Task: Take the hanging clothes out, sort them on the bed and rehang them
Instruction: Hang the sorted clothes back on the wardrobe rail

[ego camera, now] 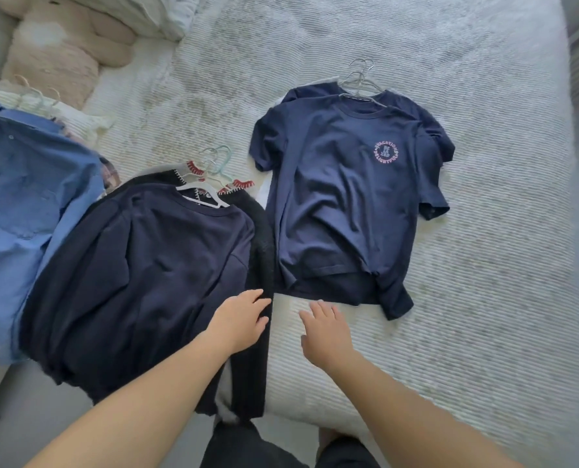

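At the far left my blue button-up shirt [21, 197] lies flat, smooth woven cloth with small round buttons, its collar up by a cream ribbed garment [78, 116] and a beige fuzzy plush toy [62, 45]. Next comes my pile of dark navy tops [146, 271], soft matte knit, the top one on a white hanger [202, 194]; behind it peek red-stitched trims and pale teal hanger hooks [220, 160]. A black, coarser knitted sleeve [261, 265] runs down that pile's right edge, and my left hand [240, 319] rests on it, fingers straight and relaxed, gripping nothing. My right hand [325, 332] is just beside, palm down with fingers loosely spread over the bedcover [483, 265], a white spread ribbed in fine rows; whether it touches I cannot tell. Beyond lies a navy T-shirt [342, 204], smooth jersey, on top of another navy one, wire hangers [360, 79] at the necks. Its chest bears a pink circular print [385, 153]; I make out "DELIGHTFUL", the rest being blurred.
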